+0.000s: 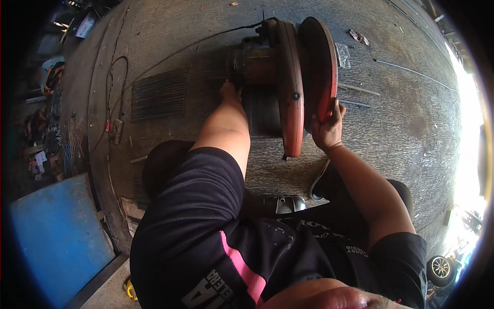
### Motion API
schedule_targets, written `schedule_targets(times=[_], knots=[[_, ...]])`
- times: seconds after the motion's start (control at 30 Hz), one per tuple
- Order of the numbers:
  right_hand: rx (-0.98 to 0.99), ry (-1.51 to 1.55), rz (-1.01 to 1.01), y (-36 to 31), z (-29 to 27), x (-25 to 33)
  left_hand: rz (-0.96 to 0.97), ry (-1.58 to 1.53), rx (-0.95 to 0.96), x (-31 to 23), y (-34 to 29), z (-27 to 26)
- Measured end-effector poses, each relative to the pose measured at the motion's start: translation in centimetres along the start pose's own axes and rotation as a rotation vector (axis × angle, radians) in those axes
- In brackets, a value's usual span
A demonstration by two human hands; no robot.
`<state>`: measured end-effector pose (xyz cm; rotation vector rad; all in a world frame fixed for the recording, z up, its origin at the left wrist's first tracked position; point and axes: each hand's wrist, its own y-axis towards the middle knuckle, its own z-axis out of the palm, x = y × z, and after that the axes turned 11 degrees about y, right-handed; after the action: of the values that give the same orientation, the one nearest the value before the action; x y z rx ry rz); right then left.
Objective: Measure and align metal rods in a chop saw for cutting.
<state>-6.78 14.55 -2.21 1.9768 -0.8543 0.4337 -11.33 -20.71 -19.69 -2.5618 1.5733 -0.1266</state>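
Chop saw [288, 77] at twelve o'clock: right hand [327, 126] grips its red blade guard [320, 62]; left hand [230, 92] at the motor [252, 64], grip hidden. Rod bundle [158, 94] at ten o'clock.

A grey concrete floor [411, 123], scuffed and stained, fills the scene. A bundle of thin rods [158, 94] lies on it left of centre, with a cable [116, 77] looping nearby. A blue panel [59, 237] sits at the lower left corner. Clutter [49, 129] lines the left edge. Hard daylight [468, 139] floods the right edge, above a wheel [441, 269].
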Motion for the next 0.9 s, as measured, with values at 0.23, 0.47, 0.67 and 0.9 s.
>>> schedule_targets(times=[0.23,0.47,0.67,0.9], knots=[[-0.003,0.026,0.017,-0.1,0.2,-0.2,-0.181,-0.149,0.107,-0.6,-0.5,0.0],[-0.008,-0.002,-0.017,-0.1,0.2,-0.3,0.025,0.302,0.225,-0.6,-0.8,-1.4],[-0.002,-0.018,-0.028,-0.1,0.2,-0.4,-0.004,0.417,0.424,0.6,-0.9,-4.6],[0.010,-0.028,0.051,-0.1,0.0,0.5,0.054,0.638,0.699,4.1,-2.8,-8.9]])
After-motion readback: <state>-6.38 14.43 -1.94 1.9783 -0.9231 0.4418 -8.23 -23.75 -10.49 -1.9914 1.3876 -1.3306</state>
